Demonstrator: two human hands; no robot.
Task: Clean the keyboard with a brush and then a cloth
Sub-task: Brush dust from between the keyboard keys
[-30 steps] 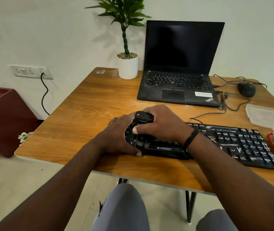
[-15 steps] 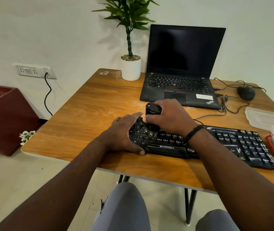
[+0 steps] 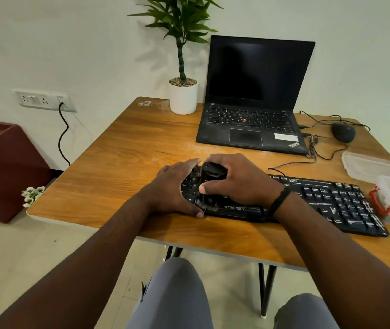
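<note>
Brush (image 3: pixel 213 173) in right hand (image 3: pixel 236 180), bristles on keyboard (image 3: pixel 331 198).

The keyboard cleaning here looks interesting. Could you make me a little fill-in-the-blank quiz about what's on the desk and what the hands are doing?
1. The right hand grips a black ____ over the keyboard.
2. The left hand rests on the keyboard's ____ end.
3. The white dust shows mostly on the keys at the keyboard's ____ end.
4. Behind the keyboard, the laptop has a white pot holding a ____ on its left side.

Missing words: brush; left; right; plant
</note>
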